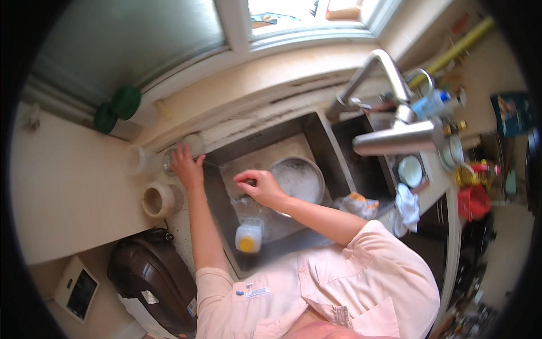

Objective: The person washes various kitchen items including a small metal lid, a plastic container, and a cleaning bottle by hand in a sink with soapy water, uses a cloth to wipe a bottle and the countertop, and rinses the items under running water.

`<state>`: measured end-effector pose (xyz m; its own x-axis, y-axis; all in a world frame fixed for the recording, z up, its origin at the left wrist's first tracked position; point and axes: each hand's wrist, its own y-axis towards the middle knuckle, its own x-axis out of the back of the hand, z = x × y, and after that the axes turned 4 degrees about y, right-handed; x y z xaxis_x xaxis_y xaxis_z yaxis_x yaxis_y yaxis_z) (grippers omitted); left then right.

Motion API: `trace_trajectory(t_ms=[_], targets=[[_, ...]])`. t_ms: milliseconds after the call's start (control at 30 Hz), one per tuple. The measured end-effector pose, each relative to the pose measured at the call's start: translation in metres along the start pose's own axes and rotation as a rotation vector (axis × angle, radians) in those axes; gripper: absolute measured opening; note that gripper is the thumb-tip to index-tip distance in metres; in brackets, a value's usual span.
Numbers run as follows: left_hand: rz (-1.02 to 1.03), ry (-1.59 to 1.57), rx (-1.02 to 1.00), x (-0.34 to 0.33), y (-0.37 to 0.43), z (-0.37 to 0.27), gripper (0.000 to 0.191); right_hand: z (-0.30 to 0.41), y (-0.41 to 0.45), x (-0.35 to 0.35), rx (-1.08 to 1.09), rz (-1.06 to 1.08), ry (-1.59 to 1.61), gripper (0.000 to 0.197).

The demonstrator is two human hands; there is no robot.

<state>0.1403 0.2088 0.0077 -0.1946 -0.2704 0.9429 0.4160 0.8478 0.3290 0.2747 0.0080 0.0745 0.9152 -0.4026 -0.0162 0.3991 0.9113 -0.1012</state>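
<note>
My left hand (187, 167) reaches over the counter at the left edge of the sink. Its fingers are at a clear glass jar (168, 162), touching or just above it; a firm grip cannot be made out. Behind that hand stands another pale round jar (194, 144). Over the sink basin, my right hand (266, 188) has its fingers curled around a small dark object (250, 182), mostly hidden. Under the right wrist, a round metal basin (298, 176) holds whitish, foamy water. A translucent bottle with a yellow cap (249, 237) is in the stainless steel sink (279, 231).
A tall faucet (398, 137) juts over the smaller right bowl. A beige jar (159, 201) and a clear container (137, 160) stand left. A brown appliance (152, 279) is at lower left. Right are a white bowl (410, 170), a cloth (406, 207) and a red basket (472, 202).
</note>
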Motion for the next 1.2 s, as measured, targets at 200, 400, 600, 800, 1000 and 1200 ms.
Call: trace_trajectory(t_ms=[200,400,600,800,1000,1200], targets=[[0.394,-0.951,0.032,0.07,-0.063,-0.087,0.046,-0.049,-0.107,0.075,-0.526,-0.321,0.452,0.018],[1.017,-1.464,0.173,0.147,-0.229,-0.192,0.051,-0.026,-0.16,0.097,-0.318,-0.39,0.62,0.023],[0.724,-1.625,0.495,0.168,-0.235,-0.166,0.045,0.005,-0.186,0.156,-0.273,0.136,0.152,0.028],[0.613,-1.479,0.611,0.175,-0.258,-0.14,0.061,-0.029,-0.232,0.209,0.128,-0.268,-0.466,0.031],[0.729,-1.621,0.651,0.152,-0.274,-0.104,0.05,-0.027,-0.32,0.243,0.115,-0.712,-0.712,0.026],[0.808,-2.013,0.638,0.162,-0.254,-0.13,0.046,-0.027,-0.384,0.249,-0.132,-0.568,-0.497,0.022]])
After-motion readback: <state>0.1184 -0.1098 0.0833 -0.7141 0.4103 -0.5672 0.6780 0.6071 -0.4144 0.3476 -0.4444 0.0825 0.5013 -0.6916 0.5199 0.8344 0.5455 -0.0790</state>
